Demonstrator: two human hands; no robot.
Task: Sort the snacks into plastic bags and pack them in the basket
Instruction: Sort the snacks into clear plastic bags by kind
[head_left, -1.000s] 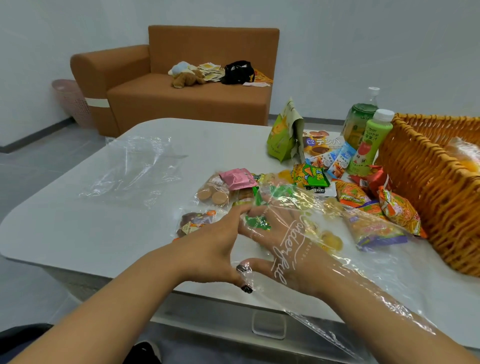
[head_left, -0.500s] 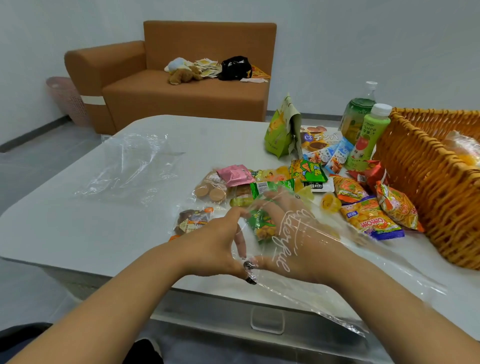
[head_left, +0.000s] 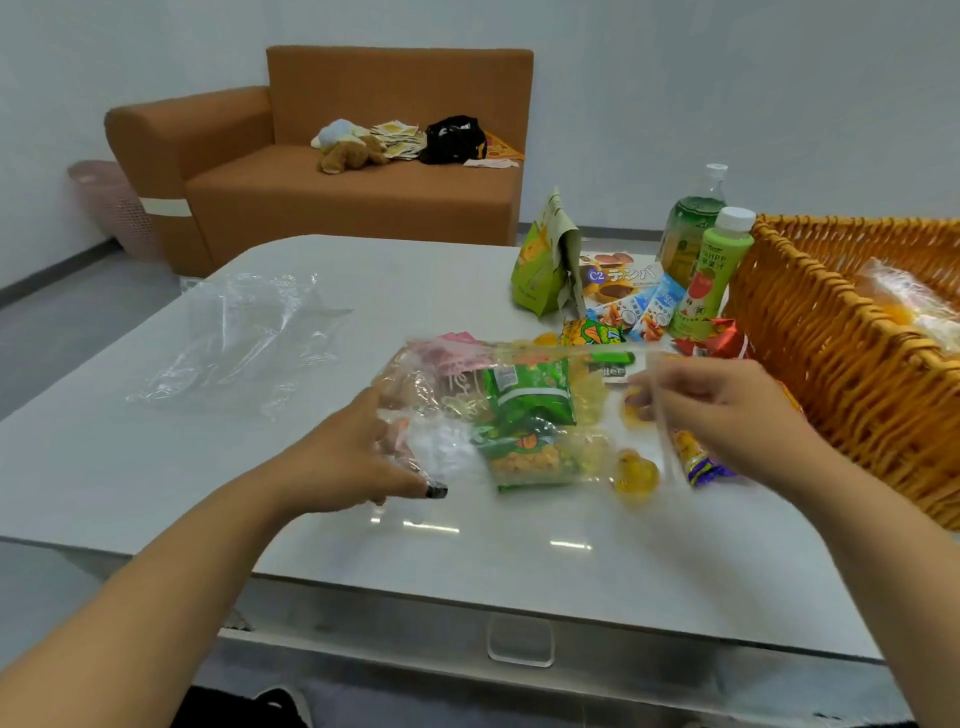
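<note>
We hold a clear plastic bag (head_left: 524, 415) stretched between our two hands in the middle of the frame, just above the white table (head_left: 130, 467). Our left hand (head_left: 358, 452) grips the bag's left side, fingers curled into the film at centre left. Our right hand (head_left: 727, 410) is at centre right, its fingers curled and pinching the bag's right edge, which runs as a taut strip from the top of the bag down past the hand.

Inside the bag, between the hands, we see two green snack packets (head_left: 530, 431), one above the other; they sit nearer the left hand than the right. A pink packet (head_left: 452, 353) shows through the bag's upper left corner, though we cannot tell whether it is in the bag or behind it.

Yellow jelly cups (head_left: 636, 470) lie on the table just below and left of the right hand. Above the hands, toward the upper right, loose snacks (head_left: 613, 306) are scattered beside two green bottles (head_left: 711, 275). The wicker basket (head_left: 831, 353) fills the right edge of the frame, close beside the right hand. Another empty clear bag (head_left: 244, 338) lies crumpled on the table at the left, well apart from both hands.
</note>
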